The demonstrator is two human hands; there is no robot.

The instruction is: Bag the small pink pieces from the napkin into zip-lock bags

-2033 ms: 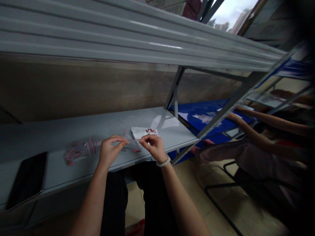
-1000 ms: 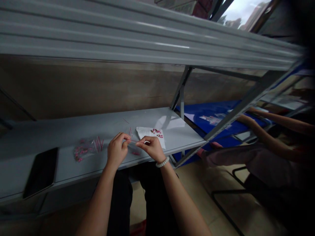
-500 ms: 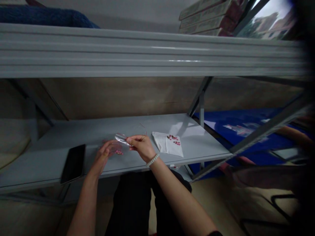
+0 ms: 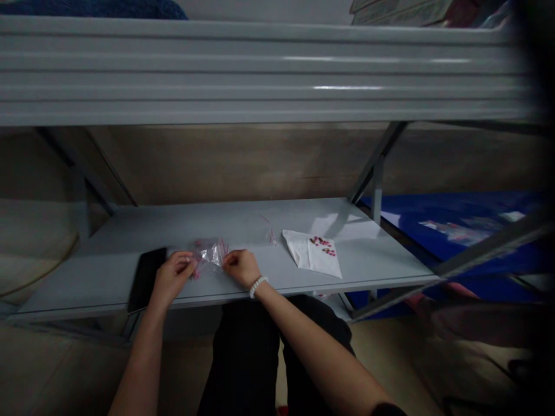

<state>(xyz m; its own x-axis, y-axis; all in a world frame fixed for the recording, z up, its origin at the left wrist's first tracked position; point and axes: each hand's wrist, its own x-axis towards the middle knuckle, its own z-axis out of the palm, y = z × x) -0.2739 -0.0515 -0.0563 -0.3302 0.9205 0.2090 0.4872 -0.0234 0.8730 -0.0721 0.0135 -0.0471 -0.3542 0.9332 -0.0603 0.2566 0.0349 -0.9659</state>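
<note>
Left hand [image 4: 172,276] and right hand [image 4: 241,268] pinch opposite edges of a clear plastic bag [image 4: 208,253] — pink pieces [image 4: 198,243] inside.

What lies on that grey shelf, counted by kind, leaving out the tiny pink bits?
Black phone or tablet: 1
Clear plastic bag: 1
White paper napkin: 1
Total: 3

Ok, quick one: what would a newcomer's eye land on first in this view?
Your eye goes first to the left hand and right hand, on either side of a small clear plastic bag of pink pieces on the grey metal shelf. To their right lies a white paper napkin dotted with pink pieces.
</note>
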